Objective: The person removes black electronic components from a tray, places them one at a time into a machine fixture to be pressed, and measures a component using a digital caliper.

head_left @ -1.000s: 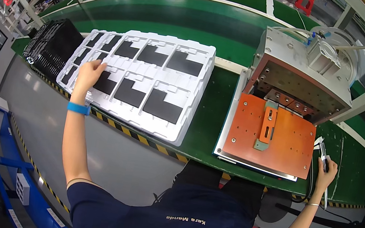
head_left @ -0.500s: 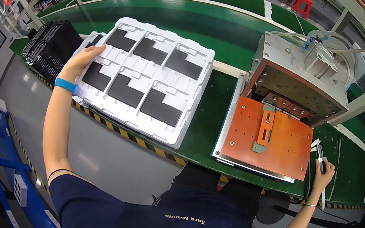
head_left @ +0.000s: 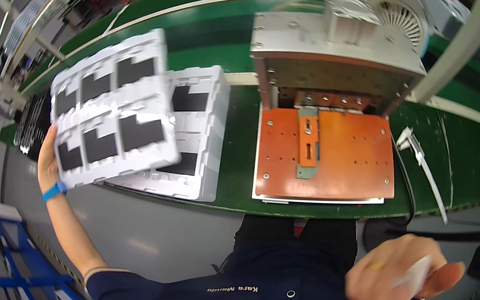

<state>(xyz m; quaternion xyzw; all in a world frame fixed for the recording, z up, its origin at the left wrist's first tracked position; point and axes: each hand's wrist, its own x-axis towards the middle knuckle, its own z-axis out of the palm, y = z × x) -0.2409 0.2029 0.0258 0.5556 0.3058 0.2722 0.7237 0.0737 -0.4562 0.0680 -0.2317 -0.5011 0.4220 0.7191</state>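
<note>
My left hand is closed on the near left edge of a white moulded plastic tray, holding it raised and tilted. Several flat black L-shaped pieces sit in the tray's compartments. Under and beside it, partly hidden, stands a stack of similar white trays; its top one also carries black pieces. My right hand is up in front of my body, blurred, fingers apart, with white coverings on some fingertips and nothing visibly held. Past that hand, a caliper lies on the green bench.
A metal press with an orange plate stands on the green bench. A black cable runs between plate and caliper. Dark stacked trays are at the far left, a white frame post at the right.
My left hand has lifted the top tray off its stack and tilted it. My right hand has let go of the caliper and come back toward my body. The view has shifted.
</note>
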